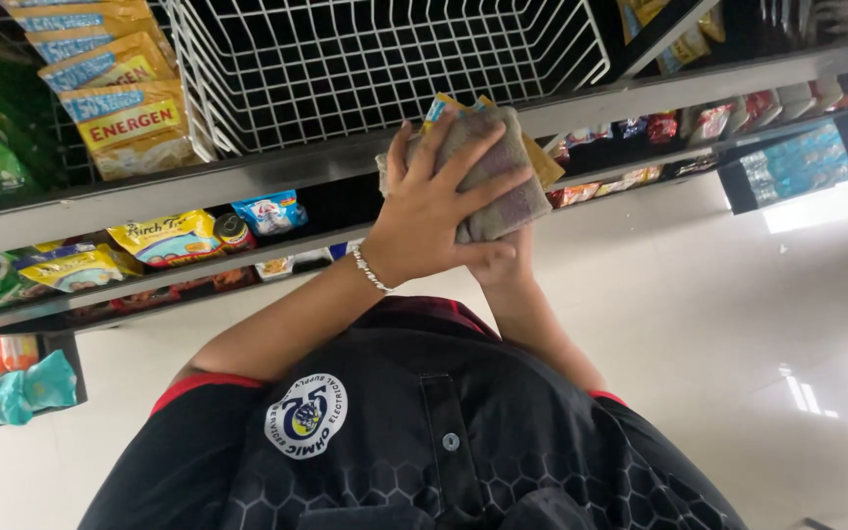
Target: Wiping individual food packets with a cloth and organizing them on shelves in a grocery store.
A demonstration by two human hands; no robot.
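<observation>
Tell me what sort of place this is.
Probably a small grocery shop: metal shelves stocked with snack packets, a white wire basket, and a glossy tiled floor. Both hands press a grey cloth over yellow packets.

- cloth [499,186] under the left hand [431,211]: grey-brown, mottled
- packet [542,157] behind the cloth: yellow with a blue corner
- wire basket [385,59]: white grid
- shelf rail [198,182]: plain grey metal
- sachets [120,88] at upper left: yellow with blue bands
- shirt [424,432]: black with a hexagon pattern, red sleeve trim, round white badge
- bracelet [369,269]: silver
- floor [738,324]: glossy white
</observation>
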